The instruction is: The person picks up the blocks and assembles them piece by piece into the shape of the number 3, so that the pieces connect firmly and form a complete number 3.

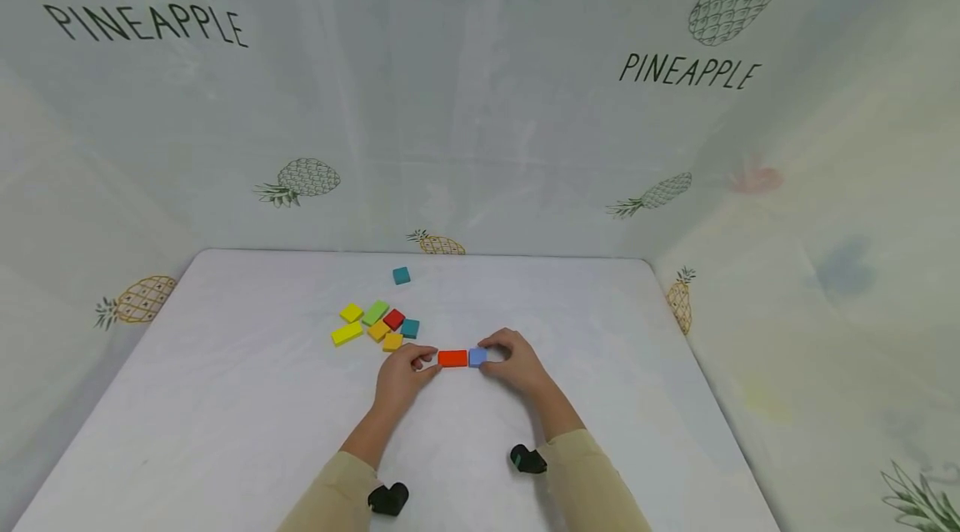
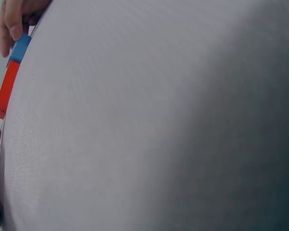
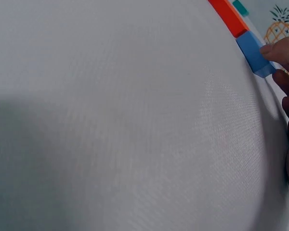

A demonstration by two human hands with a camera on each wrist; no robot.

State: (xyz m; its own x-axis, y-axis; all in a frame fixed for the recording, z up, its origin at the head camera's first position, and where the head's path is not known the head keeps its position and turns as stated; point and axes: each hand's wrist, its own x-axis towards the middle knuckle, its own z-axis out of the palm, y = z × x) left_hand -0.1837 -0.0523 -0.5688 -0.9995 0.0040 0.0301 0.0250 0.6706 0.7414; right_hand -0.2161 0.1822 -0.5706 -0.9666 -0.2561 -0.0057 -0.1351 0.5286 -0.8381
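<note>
A red rectangular block (image 1: 452,358) and a blue block (image 1: 477,358) lie end to end on the white table, in front of the person. The left hand (image 1: 402,380) holds the red block at its left end between thumb and a finger. From the other side, the right hand (image 1: 521,363) pinches the blue block with thumb and index finger. In the right wrist view the blue block (image 3: 253,52) meets the end of the red block (image 3: 229,18), roughly in line. Only parts of both hands show at the left edge of the left wrist view.
Left of and behind the hands lies a loose group of small blocks, among them a yellow block (image 1: 347,333), a green block (image 1: 376,313) and a dark red block (image 1: 394,318). A single teal block (image 1: 401,275) lies farther back. A pineapple-print cloth (image 1: 480,98) hangs behind the table.
</note>
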